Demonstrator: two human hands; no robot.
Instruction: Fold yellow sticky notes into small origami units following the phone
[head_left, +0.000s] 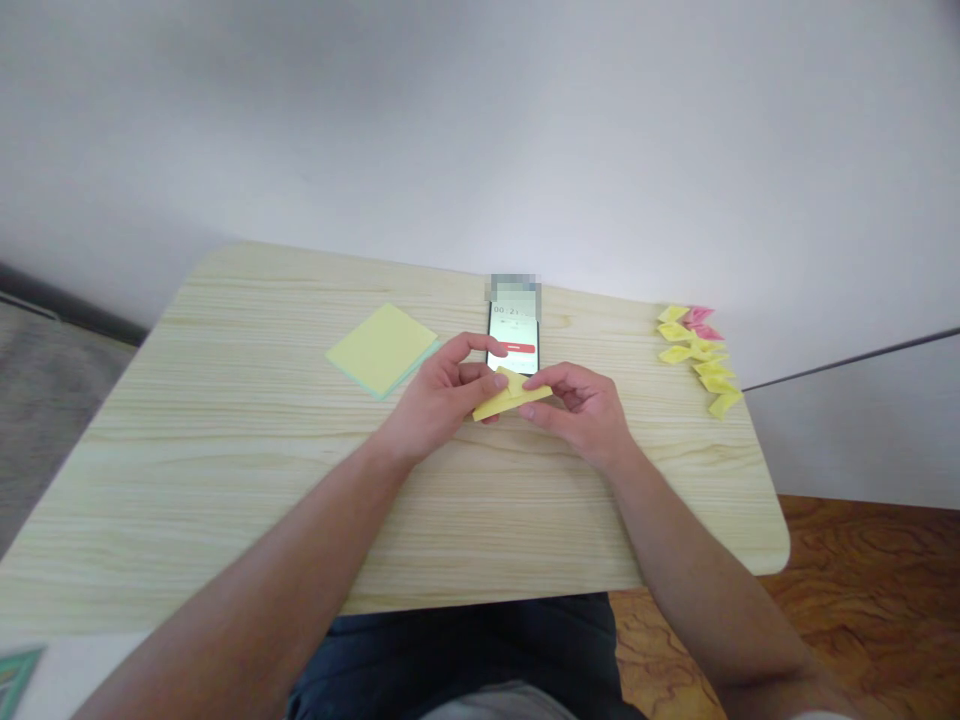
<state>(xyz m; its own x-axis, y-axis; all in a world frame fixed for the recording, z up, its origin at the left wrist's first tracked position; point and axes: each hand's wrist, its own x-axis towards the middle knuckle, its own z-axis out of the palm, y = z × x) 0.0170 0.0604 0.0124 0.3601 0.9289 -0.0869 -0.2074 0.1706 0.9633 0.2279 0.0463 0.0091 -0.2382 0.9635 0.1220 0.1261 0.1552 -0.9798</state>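
A partly folded piece of yellow paper (513, 392) is held between both hands above the middle of the table. My left hand (446, 390) pinches its left part, thumb on top, with the index finger stretched out over the phone. My right hand (581, 405) grips the right end between thumb and fingers. Just behind the paper lies a phone (514, 325) with a lit screen showing a timer and a red button; its lower end is partly covered by the fingers and paper.
Left of my hands lies a stack of square paper (384, 350), yellow on top with green beneath. Several folded yellow paper pieces (716, 384) and pink ones (702, 322) sit near the right edge of the wooden table (225, 440). A white wall (480, 130) stands behind.
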